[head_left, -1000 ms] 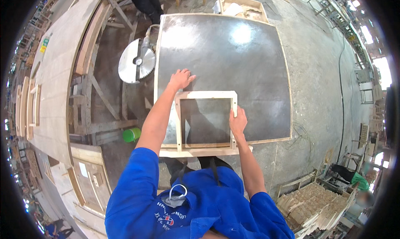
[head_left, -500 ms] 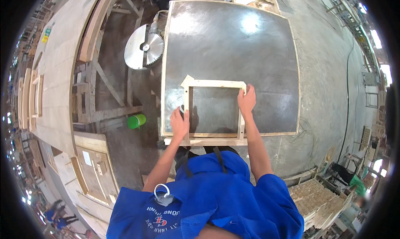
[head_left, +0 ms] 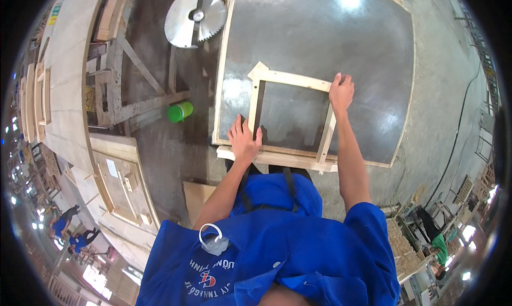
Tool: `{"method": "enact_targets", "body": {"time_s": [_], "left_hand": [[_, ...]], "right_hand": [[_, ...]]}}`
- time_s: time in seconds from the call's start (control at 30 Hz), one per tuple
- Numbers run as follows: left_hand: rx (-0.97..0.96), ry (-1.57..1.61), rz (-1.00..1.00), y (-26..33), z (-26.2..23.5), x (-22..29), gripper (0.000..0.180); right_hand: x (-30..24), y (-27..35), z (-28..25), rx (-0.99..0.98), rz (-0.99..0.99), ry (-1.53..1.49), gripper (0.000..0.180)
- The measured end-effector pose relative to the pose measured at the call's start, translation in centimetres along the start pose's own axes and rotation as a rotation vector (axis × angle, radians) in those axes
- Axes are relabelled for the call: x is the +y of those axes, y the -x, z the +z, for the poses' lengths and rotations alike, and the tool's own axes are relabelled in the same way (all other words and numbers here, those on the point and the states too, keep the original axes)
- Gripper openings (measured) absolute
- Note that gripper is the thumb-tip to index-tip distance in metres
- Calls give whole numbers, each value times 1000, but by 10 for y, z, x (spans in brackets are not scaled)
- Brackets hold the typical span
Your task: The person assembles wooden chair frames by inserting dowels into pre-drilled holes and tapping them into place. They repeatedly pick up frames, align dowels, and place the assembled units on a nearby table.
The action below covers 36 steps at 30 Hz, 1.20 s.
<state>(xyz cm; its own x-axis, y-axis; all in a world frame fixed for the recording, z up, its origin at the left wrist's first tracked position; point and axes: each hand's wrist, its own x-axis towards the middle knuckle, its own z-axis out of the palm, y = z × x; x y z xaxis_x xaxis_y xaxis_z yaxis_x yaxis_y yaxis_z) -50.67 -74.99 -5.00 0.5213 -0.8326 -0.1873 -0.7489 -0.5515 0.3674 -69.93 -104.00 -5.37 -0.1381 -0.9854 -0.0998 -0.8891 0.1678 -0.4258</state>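
Note:
A pale wooden frame (head_left: 295, 78) lies on a dark, smooth tabletop (head_left: 320, 34), turned slightly clockwise. Its longer near bar (head_left: 288, 159) runs along the table's near edge, and a pointed end juts out at the far left corner. My right hand (head_left: 341, 94) is closed around the far right corner. At the near left, my left hand (head_left: 245, 141) rests with fingers spread, its thumb on the inner side of the left rail and the other fingers outside. The palm hides part of the rail there.
A large circular saw blade (head_left: 197, 18) stands left of the table. Below it is a green plastic container (head_left: 180, 112) near a wooden trestle (head_left: 141, 106). A long pale wooden board (head_left: 66, 92) with several slats stretches along the left; a cable (head_left: 453, 140) crosses the floor at right.
The frame has turned slightly clockwise. My left hand has slid down the left rail and spread its fingers; my right hand stays at the far right corner. The view has shifted.

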Motion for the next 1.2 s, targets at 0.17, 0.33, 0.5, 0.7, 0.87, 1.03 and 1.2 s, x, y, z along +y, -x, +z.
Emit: {"method": "enact_targets", "body": {"time_s": [0.17,0.33,0.5,0.7,0.87,1.03,1.2], "left_hand": [[6,49,14,-6,-1,1,60],[34,583,59,-61,-24,18,54],[-256,1096,-365,-189,4,4,73],[-163,1462,-174,-246,-51,44,78],[-87,914,41,-169,-87,41,54],[-347,564,-16,-53,-59,-33,55],[-549,556,4,9,-35,-61,57]], "right_hand": [[1,8,-18,-7,31,-145,51],[25,68,-45,-142,23,-2,46],[47,88,-38,-84,-133,-9,30],[56,97,-32,-10,-201,-2,31],[61,89,-26,-75,-79,-17,31],[50,85,-28,-108,-1,63,38],[46,49,-40,-255,147,-132,49]]}}
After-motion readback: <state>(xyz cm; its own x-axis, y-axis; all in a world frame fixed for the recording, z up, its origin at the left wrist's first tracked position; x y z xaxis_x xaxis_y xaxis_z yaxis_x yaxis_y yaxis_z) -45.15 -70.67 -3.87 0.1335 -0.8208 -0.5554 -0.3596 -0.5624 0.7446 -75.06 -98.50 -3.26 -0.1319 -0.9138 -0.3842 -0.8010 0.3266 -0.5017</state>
